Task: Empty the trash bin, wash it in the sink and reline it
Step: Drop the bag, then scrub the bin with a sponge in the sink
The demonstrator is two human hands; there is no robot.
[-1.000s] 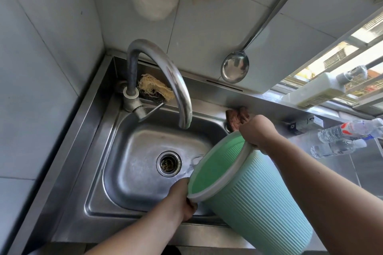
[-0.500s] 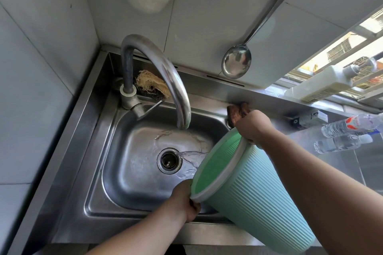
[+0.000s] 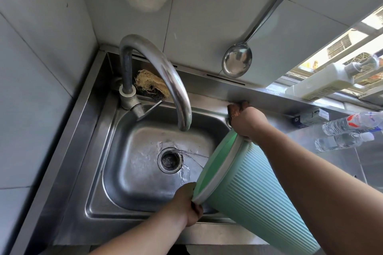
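A ribbed light-green trash bin [image 3: 255, 198] with a white rim is tipped on its side over the right part of the steel sink [image 3: 116, 172], mouth facing left. Water runs from its mouth across the basin toward the drain [image 3: 170, 159]. My left hand [image 3: 187, 206] grips the lower rim near the sink's front edge. My right hand [image 3: 247, 122] grips the upper rim at the sink's back right corner. The curved faucet [image 3: 165, 74] arches over the basin, with no water falling from its spout.
A loofah scrubber [image 3: 150, 85] lies behind the faucet. A brown sponge [image 3: 237, 107] sits by my right hand. A steel ladle [image 3: 237, 62] hangs on the tiled wall. Two plastic bottles [image 3: 350, 130] lie on the counter at right, a white pump bottle [image 3: 323, 83] on the sill.
The bin has tipped further toward the sink, and water now pours from it and spreads round the drain. Both hands have kept their grip on the rim.
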